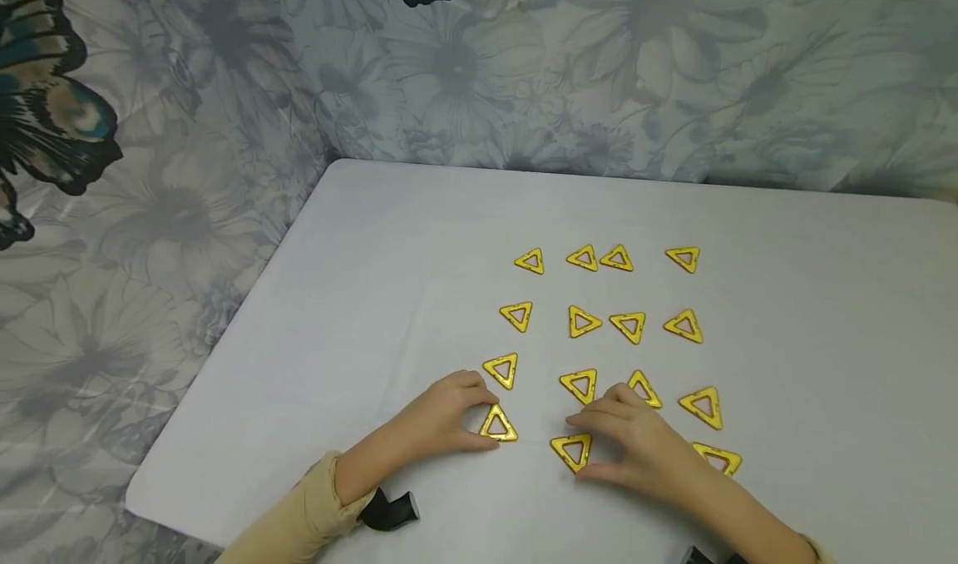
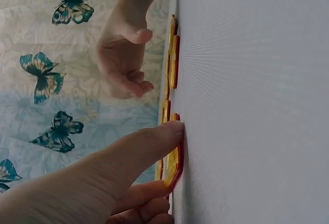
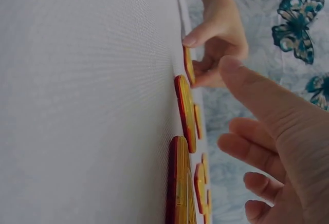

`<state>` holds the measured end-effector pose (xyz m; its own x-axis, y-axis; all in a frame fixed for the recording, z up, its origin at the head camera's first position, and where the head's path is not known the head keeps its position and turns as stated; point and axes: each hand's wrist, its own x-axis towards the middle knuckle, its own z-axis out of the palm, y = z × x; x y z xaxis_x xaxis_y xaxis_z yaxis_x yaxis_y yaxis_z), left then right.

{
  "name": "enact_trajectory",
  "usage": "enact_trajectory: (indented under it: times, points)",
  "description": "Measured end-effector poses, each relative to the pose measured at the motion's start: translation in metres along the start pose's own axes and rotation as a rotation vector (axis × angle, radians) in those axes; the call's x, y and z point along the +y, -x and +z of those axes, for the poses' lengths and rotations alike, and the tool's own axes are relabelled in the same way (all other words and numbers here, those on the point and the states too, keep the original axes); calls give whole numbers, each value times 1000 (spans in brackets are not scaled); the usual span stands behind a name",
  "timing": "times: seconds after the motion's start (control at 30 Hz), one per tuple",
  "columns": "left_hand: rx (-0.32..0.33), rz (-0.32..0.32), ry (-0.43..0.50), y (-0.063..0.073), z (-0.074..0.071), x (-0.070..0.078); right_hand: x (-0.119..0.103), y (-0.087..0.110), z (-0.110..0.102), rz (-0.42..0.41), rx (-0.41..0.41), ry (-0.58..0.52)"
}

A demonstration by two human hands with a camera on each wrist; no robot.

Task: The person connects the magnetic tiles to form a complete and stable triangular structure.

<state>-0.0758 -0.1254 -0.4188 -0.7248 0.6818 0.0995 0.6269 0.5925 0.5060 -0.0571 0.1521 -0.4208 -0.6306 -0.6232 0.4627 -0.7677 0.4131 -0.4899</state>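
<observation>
My left hand [image 1: 449, 414] pinches a yellow triangular frame tile [image 1: 511, 435] at the near end of the leftmost column. In the left wrist view, the thumb [image 2: 169, 127] and a finger press on the edges of that tile [image 2: 176, 162]. Over the near middle of the layout hovers my right hand [image 1: 636, 439], its thumb beside another yellow triangle tile [image 1: 570, 440]. The right wrist view shows this hand's loosely bent fingers [image 3: 252, 149] apart from the tiles. It partly hides a triangle tile [image 1: 649, 398] behind it.
Several more yellow triangle tiles [image 1: 629, 319] lie flat in loose rows and columns on the white table [image 1: 359, 256]. One tile [image 1: 729, 456] is partly covered by the right wrist. A floral cloth with butterflies [image 1: 449, 73] hangs behind the table's far and left edges.
</observation>
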Motion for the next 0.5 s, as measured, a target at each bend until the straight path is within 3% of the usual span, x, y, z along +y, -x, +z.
enact_trajectory:
  times: [0.27,0.5]
  points:
    - [-30,-10,14,-2,2,0,1,4,0,26,-59,39]
    - [-32,65,102,-3,0,-1,-1,2,0,71,-136,116]
